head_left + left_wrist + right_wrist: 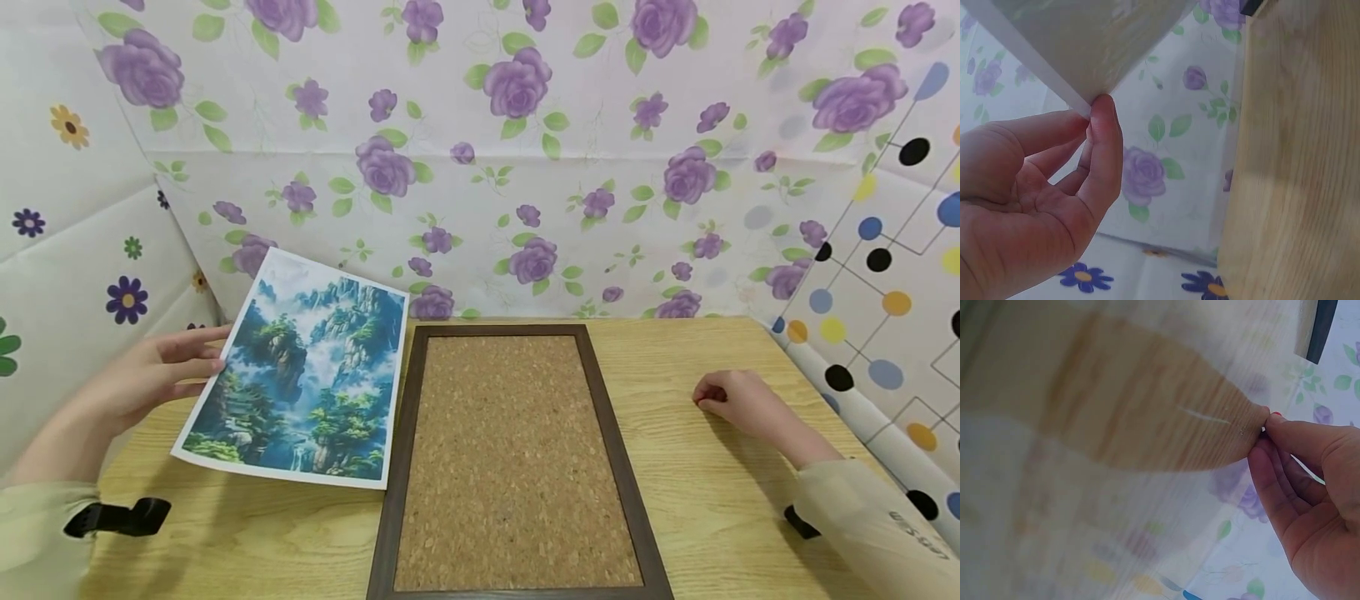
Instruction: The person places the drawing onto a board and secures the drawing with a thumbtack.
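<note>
My left hand (161, 371) pinches a printed mountain landscape picture (315, 375) by its left edge, thumb on the front. The sheet has a white border and is held tilted above the table, just left of a dark-framed cork board (510, 467). From below, the left wrist view shows the paper's edge between thumb and fingertips. Over on the right side of the table, my right hand (742, 404) has thumb and fingertips pinched together low at the surface. Between them peeks a small red object (1277, 414), mostly hidden by the fingers.
The cork board lies flat on the light wood table (675, 350), its far edge near the back. A flowered sheet (480, 192) rises behind the table, with patterned sheets at left and right. Black straps (120, 517) circle the wrists.
</note>
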Motion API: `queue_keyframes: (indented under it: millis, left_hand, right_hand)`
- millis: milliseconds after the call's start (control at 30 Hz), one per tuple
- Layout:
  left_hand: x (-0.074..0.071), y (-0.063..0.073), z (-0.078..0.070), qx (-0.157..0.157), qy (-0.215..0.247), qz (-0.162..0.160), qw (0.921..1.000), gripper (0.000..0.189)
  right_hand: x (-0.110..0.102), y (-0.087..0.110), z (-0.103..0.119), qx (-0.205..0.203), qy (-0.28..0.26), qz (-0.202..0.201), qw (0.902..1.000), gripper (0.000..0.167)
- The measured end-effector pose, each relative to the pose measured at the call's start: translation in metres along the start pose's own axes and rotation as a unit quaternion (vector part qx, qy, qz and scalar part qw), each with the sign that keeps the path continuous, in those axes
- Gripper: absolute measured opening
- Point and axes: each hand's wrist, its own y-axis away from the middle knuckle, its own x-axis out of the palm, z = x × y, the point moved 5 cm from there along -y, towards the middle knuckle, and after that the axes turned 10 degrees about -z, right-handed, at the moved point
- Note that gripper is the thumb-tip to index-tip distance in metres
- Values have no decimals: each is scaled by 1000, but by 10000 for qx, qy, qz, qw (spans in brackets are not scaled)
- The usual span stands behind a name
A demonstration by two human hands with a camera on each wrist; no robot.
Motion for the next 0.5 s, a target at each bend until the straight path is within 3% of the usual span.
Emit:
queue_keyframes:
  millis: [300, 500]
  left_hand:
    - [17, -7, -19, -12, -166, 24, 9999, 69]
    - [33, -14, -26, 97, -10, 92, 9999, 66]
  right_hand:
    - [1, 0, -1, -30, -16, -21, 10000, 3]
    - [1, 0, -1, 18, -4, -9, 10000, 3]
